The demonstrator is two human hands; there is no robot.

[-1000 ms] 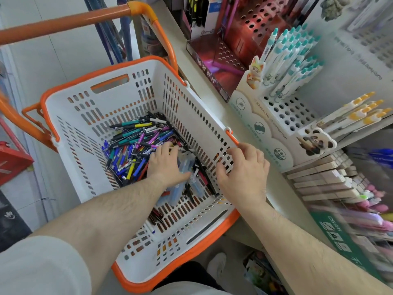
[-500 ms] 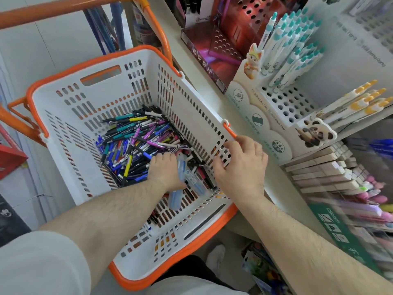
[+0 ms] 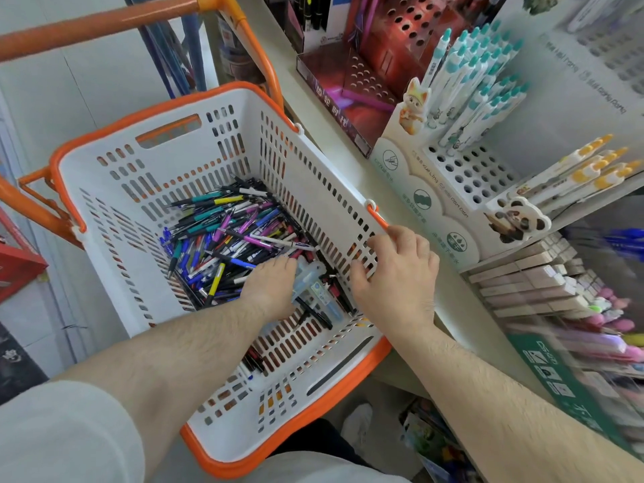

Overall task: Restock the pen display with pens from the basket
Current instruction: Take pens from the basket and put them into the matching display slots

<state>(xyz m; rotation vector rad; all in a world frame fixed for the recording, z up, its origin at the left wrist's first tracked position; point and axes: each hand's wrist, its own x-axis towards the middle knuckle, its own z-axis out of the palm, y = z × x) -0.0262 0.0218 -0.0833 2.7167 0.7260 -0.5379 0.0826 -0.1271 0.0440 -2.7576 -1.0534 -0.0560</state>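
Digging for pens while the basket is steadied

The left hand [image 3: 270,289] reaches into the basket [image 3: 115,217], fingers curled down into the pens [image 3: 226,235] piled at its centre; what it pinches I cannot tell. The right hand [image 3: 397,273] grips the rim at 3 o'clock, likely bracing it beside the display [image 3: 463,176] at 1 o'clock.

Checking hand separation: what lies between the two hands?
In the head view, clear pen cases and the basket side wall lie between left hand and right hand.
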